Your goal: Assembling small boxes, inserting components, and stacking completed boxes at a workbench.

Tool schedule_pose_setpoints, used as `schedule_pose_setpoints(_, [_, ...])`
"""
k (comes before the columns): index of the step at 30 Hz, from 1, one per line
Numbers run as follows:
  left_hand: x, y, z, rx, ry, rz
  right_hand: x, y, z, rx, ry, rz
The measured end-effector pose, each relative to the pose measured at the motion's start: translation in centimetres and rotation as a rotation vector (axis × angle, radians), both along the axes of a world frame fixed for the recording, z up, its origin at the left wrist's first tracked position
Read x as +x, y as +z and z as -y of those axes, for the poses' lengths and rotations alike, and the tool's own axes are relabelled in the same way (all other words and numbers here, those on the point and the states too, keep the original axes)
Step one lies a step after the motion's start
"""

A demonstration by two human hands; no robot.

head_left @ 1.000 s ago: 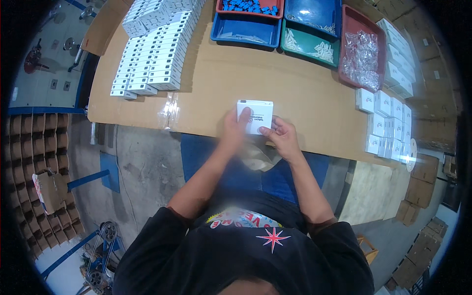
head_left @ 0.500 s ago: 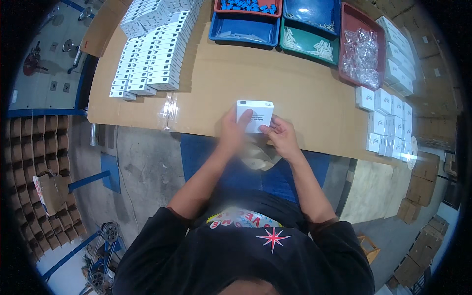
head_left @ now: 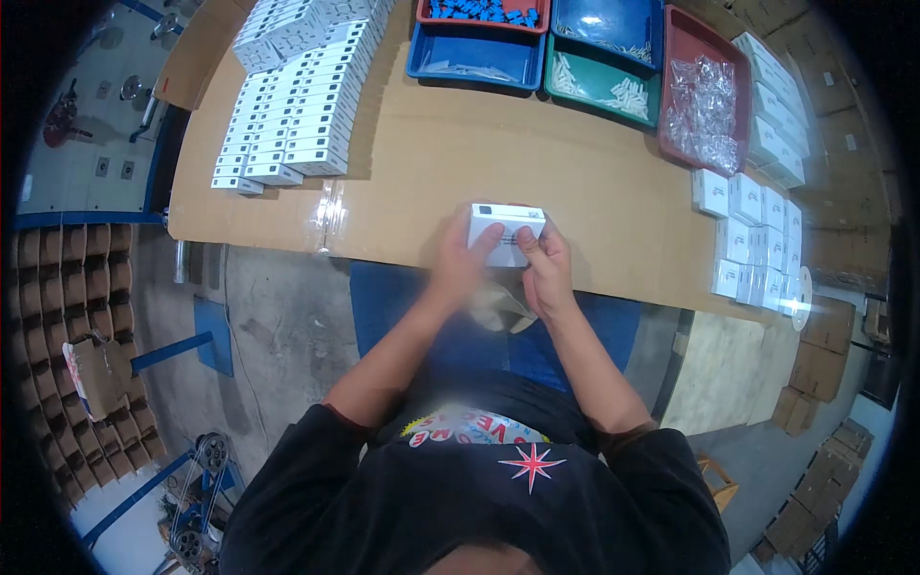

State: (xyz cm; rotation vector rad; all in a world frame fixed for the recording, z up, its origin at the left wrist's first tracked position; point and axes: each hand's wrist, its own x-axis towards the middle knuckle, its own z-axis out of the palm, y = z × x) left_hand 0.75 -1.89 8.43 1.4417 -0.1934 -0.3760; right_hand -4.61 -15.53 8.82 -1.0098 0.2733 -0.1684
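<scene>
A small white cardboard box (head_left: pixel 502 251) is held between my two hands at the table's near edge, its printed face turned up toward me. My left hand (head_left: pixel 460 259) grips its left side, thumb lying on the printed face. On the right side my right hand (head_left: pixel 548 266) is closed round it too, thumb pressed on the same face near the top edge. The fingers behind the box are mostly hidden.
Rows of stacked white boxes (head_left: pixel 297 115) stand at the back left of the cardboard-covered table (head_left: pixel 412 182). Blue (head_left: pixel 474 81), green (head_left: pixel 599 101) and red trays (head_left: pixel 675 153) of small parts and clear bags line the back. More white boxes (head_left: pixel 736 240) are grouped at the right edge.
The box has shifted slightly right and down. My right hand has moved up from the box's lower corner, and its fingers have closed round the right side.
</scene>
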Motion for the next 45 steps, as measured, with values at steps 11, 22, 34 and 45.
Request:
schedule_pose_setpoints(11, [-0.8, 1.0, 0.1, -0.056, -0.026, 0.010, -0.1, 2.6, 0.9, -0.028, 0.033, 0.094])
schedule_pose_setpoints(22, [-1.2, 0.0, 0.2, -0.041, -0.006, -0.060, -0.4, 1.7, 0.8, -0.226, 0.001, 0.059])
schedule_pose_setpoints(34, [-2.1, 2.3, -1.5, -0.064, -0.075, 0.061, -0.8, 5.0, 0.7, -0.294, 0.007, 0.205])
schedule_pose_setpoints(45, [-1.6, 1.1, -0.6, -0.021, 0.032, 0.112, -0.8, 4.2, 1.8, -0.949, -0.150, 0.293])
